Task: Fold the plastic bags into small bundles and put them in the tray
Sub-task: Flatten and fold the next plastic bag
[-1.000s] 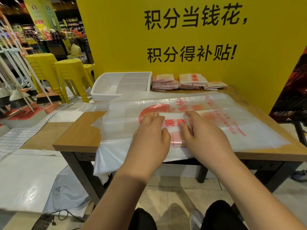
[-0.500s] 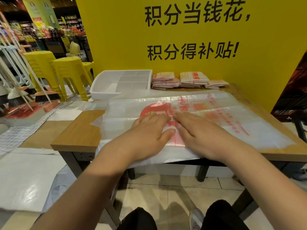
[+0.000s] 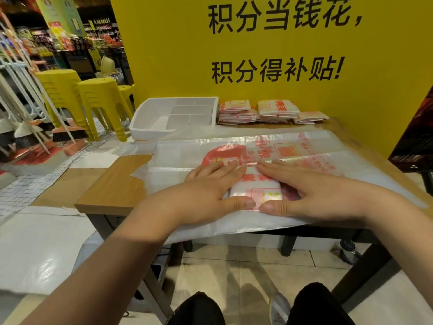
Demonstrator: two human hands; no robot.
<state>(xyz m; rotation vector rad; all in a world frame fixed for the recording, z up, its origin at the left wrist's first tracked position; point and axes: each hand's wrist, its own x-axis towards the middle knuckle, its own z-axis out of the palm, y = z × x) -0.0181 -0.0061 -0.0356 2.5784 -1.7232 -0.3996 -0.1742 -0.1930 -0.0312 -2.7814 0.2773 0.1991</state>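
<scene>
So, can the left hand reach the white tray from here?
Probably yes: the left hand presses flat on the folded bag, gripping nothing, and only flat unfolded bags lie between it and the tray.

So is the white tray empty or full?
Empty: the tray shows bare compartments. The folded bundles lie beside it on the table, not inside.

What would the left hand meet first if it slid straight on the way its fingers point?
Probably the right hand: the left hand, flat on the folded bag, points rightward and slightly away, where the right fingertips lie just ahead, nearly touching its own.
</scene>
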